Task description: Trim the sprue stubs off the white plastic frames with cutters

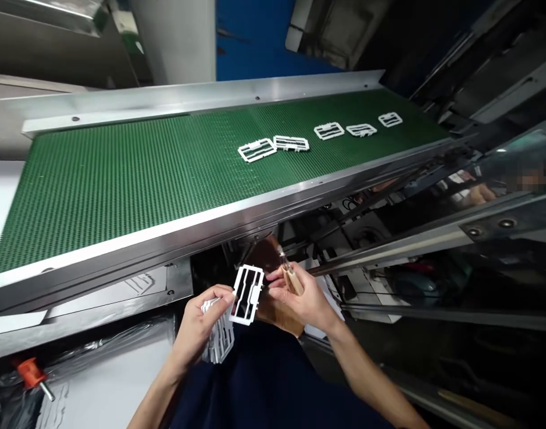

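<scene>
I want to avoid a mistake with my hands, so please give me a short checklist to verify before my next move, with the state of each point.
1. Left hand has the stack of white frames: ok, they are gripped together.
2. Upright white frame stands out from the stack: ok, it faces the camera.
3. Right hand is free: not ok, it holds a wooden-handled tool.
4. Tool's far end points away from the left hand: ok, it points toward the conveyor.
5. Upright frame has no rough edges: cannot tell, too small to see.
6. Conveyor is stopped: cannot tell from one picture.
</scene>
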Demonstrator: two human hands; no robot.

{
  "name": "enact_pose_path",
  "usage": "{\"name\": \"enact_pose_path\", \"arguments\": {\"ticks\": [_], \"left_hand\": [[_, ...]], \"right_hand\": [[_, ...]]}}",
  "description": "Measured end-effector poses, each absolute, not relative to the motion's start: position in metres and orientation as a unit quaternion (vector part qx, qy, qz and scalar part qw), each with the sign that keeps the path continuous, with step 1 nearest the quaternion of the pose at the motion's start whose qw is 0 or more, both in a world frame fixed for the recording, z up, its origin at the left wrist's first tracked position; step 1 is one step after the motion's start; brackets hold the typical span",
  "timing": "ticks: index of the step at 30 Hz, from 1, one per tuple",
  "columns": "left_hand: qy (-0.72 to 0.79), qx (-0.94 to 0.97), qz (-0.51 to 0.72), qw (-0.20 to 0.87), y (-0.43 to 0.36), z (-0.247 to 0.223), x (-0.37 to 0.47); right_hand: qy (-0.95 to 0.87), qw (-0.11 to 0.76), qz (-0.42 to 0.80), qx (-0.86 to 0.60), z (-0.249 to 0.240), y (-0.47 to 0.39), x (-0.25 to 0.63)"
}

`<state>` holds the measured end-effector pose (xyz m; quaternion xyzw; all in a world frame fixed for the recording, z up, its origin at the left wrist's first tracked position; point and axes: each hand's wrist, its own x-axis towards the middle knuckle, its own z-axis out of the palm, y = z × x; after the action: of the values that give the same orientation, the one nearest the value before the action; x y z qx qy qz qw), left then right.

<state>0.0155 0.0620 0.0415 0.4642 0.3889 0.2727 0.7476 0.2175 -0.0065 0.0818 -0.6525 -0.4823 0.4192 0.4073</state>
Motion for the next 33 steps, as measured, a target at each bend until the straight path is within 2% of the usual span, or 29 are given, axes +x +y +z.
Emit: {"name": "enact_pose_path", "arguments": {"ticks": [3,7,19,27,33], "left_hand": [[0.408,0.436,0.291,0.748,0.053,0.036,0.027],[0.426,0.412,0.255,0.764,0.043,0.031,0.039],[0.416,0.389,0.212,0.794,0.054,0.03,0.046],[0.368,0.572,0.085,0.728,0.108,0.048,0.063],[0.3,0.595,0.072,0.742,0.114,0.045,0.074]], "right_hand": [[-0.298,0.542,0.481,-0.622,0.055,-0.019,0.201],[-0.229,0.596,0.475,-0.606,0.042,-0.02,0.188],[-0.208,0.589,0.48,-0.616,0.045,-0.025,0.201],[-0.264,0.552,0.471,-0.635,0.045,-0.029,0.212],[-0.259,0.545,0.489,-0.63,0.047,-0.031,0.212]]}}
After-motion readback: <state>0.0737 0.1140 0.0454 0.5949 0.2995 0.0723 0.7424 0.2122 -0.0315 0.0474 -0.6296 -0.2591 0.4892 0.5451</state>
